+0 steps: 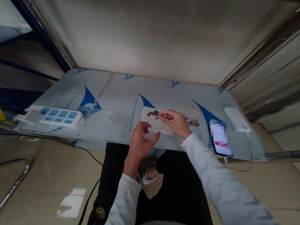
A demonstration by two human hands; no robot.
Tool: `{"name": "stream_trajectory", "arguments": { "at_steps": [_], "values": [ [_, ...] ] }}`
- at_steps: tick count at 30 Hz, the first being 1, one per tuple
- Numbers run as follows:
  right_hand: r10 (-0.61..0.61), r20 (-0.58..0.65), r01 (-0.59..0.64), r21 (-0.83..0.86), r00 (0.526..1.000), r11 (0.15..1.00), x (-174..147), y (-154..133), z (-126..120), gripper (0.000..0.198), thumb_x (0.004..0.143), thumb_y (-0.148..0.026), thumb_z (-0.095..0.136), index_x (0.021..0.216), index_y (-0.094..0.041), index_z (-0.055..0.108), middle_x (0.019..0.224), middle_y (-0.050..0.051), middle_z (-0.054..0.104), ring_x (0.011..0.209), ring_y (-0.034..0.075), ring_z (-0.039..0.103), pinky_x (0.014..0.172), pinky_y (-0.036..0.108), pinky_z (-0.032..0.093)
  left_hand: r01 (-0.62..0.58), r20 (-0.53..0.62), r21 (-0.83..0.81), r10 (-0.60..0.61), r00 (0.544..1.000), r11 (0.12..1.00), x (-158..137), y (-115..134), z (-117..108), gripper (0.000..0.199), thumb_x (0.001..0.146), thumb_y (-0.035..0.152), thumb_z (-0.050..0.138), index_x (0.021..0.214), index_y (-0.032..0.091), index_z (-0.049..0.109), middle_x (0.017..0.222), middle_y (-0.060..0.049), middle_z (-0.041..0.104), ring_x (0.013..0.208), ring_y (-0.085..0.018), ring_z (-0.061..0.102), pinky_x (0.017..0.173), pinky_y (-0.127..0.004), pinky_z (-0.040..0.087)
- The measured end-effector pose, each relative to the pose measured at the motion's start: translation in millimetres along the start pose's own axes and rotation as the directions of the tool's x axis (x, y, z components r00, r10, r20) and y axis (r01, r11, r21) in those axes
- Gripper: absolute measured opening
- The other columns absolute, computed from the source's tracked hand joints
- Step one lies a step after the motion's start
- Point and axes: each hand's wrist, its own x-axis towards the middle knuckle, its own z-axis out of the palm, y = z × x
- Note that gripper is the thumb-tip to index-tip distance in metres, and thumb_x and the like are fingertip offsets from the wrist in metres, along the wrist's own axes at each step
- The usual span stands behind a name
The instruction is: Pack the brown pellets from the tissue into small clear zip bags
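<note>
A white sheet of paper lies near the front edge of the film-covered bench, with several small dark brown metal pieces, screw-like, heaped on its far part. Over this heap, the thumb and fingertips of my right hand are pinched together; whatever is between them is too small to make out. My left hand curls at the paper's near left side, around what looks like a clear plastic bag, partly hidden by the fingers. Beyond my right wrist lies a clear bag of metal pieces.
On the left of the bench sit a white power strip and a crumpled clear plastic piece. A phone and a white power bank with a cable are at right. Panels rise behind.
</note>
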Motion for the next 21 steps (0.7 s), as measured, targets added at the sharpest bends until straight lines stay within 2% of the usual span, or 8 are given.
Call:
{"name": "stream_trajectory", "arguments": {
  "at_steps": [2, 5, 8, 11, 15, 18, 21],
  "values": [
    [0.088, -0.006, -0.087, -0.156, 0.996, 0.984, 19, 28, 9, 0.026, 0.076, -0.015, 0.065, 0.102, -0.015, 0.068, 0.100, 0.009, 0.068, 0.074, 0.014, 0.062, 0.073, 0.027, 0.048, 0.003, -0.012, 0.005, -0.003, 1.000, 1.000, -1, -2, -3, 0.030, 0.072, 0.036, 0.068, 0.089, 0.019, 0.049, 0.073, 0.003, 0.052, 0.068, -0.012, 0.052, 0.066, -0.025, 0.042],
    [0.111, 0.020, -0.104, -0.230, 0.994, 0.968, 38, 55, 23, 0.023, 0.070, -0.006, 0.067, 0.091, -0.014, 0.070, 0.093, 0.009, 0.068, 0.078, 0.016, 0.062, 0.078, 0.028, 0.047, 0.025, -0.013, -0.001, -0.025, 1.000, 1.000, -3, -4, -9, 0.030, 0.073, 0.036, 0.068, 0.090, 0.019, 0.050, 0.074, 0.003, 0.053, 0.067, -0.012, 0.053, 0.066, -0.025, 0.042],
    [0.106, 0.026, -0.096, -0.263, 0.994, 0.960, 42, 64, 32, 0.021, 0.073, -0.004, 0.062, 0.089, -0.015, 0.070, 0.090, 0.008, 0.068, 0.081, 0.016, 0.063, 0.081, 0.028, 0.046, 0.047, -0.022, -0.009, -0.047, 0.999, 0.999, -4, -4, -15, 0.031, 0.072, 0.037, 0.068, 0.091, 0.019, 0.051, 0.073, 0.003, 0.054, 0.067, -0.012, 0.054, 0.066, -0.025, 0.042],
    [0.091, 0.014, -0.084, -0.273, 0.996, 0.958, 38, 60, 32, 0.021, 0.075, -0.004, 0.058, 0.088, -0.015, 0.070, 0.090, 0.010, 0.069, 0.083, 0.018, 0.063, 0.082, 0.029, 0.046, 0.052, -0.031, -0.015, -0.052, 0.998, 0.999, -4, -4, -17, 0.031, 0.072, 0.037, 0.069, 0.091, 0.019, 0.052, 0.073, 0.003, 0.054, 0.068, -0.012, 0.054, 0.066, -0.025, 0.043],
    [0.060, -0.048, -0.069, -0.221, 0.997, 0.973, 21, 31, 21, 0.015, 0.080, -0.014, 0.058, 0.090, -0.016, 0.068, 0.090, 0.008, 0.070, 0.079, 0.017, 0.063, 0.079, 0.030, 0.047, 0.053, -0.029, -0.027, -0.053, 0.998, 0.998, -4, -4, -17, 0.031, 0.071, 0.035, 0.069, 0.090, 0.019, 0.051, 0.075, 0.002, 0.054, 0.069, -0.012, 0.054, 0.067, -0.026, 0.043],
    [-0.005, -0.158, 0.009, 0.023, 0.987, 1.000, -6, -14, 7, 0.016, 0.082, -0.028, 0.059, 0.092, -0.018, 0.067, 0.090, 0.005, 0.070, 0.073, 0.015, 0.062, 0.070, 0.028, 0.048, 0.034, -0.032, -0.044, -0.035, 0.999, 0.998, -4, -3, -15, 0.032, 0.070, 0.034, 0.070, 0.090, 0.019, 0.050, 0.076, 0.002, 0.054, 0.070, -0.013, 0.053, 0.067, -0.026, 0.042],
    [-0.082, -0.088, 0.096, 0.170, 0.993, 0.981, -33, -60, -2, 0.013, 0.080, -0.028, 0.063, 0.089, -0.021, 0.068, 0.087, 0.002, 0.071, 0.071, 0.014, 0.061, 0.065, 0.025, 0.047, 0.007, -0.010, -0.081, -0.007, 1.000, 0.997, -3, 2, -13, 0.029, 0.071, 0.029, 0.068, 0.090, 0.019, 0.050, 0.078, 0.001, 0.056, 0.072, -0.013, 0.054, 0.067, -0.026, 0.042]
  ]
}}
